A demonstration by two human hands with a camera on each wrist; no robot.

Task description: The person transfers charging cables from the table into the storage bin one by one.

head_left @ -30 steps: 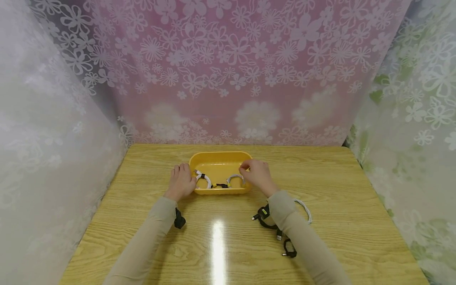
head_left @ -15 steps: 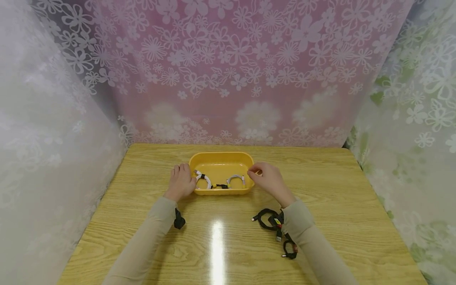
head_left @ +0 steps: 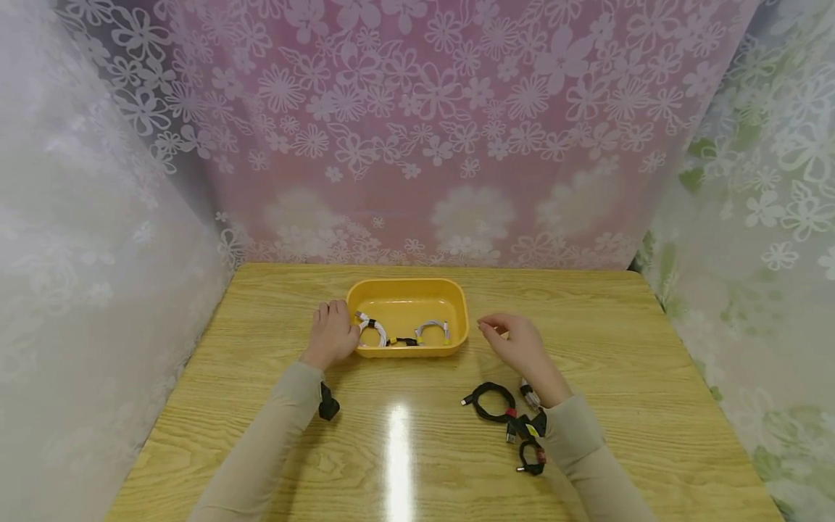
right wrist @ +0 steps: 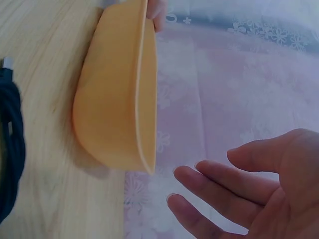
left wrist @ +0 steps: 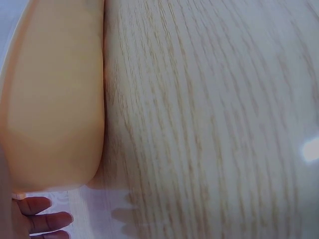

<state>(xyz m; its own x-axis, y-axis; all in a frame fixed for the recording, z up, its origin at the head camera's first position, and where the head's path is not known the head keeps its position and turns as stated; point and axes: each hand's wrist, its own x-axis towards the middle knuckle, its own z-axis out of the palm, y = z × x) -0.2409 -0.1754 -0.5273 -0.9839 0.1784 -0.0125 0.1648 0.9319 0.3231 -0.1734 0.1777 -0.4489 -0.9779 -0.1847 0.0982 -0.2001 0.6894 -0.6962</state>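
Note:
The yellow tray [head_left: 409,351] stands near the table's far edge. Inside it lie a coiled white cable [head_left: 374,332] at the left, a small black cable [head_left: 403,341] and a pale coiled cable [head_left: 432,324] at the right. My left hand [head_left: 331,335] grips the tray's left end, thumb at the rim. My right hand [head_left: 520,346] is in the air right of the tray, holding nothing, fingers loosely bent; in the right wrist view the hand [right wrist: 269,189] is apart from the tray [right wrist: 112,94].
Below my right hand lie a coiled black cable [head_left: 493,401], a white cable [head_left: 530,396] partly under the wrist, and a smaller black cable [head_left: 532,458]. A black object [head_left: 328,403] shows beside my left sleeve. Patterned curtains [head_left: 424,145] surround the wooden table [head_left: 274,435].
My right hand has moved from over the tray's right end to the right and nearer me, uncovering the tray's right rim. The left hand has stayed at the tray.

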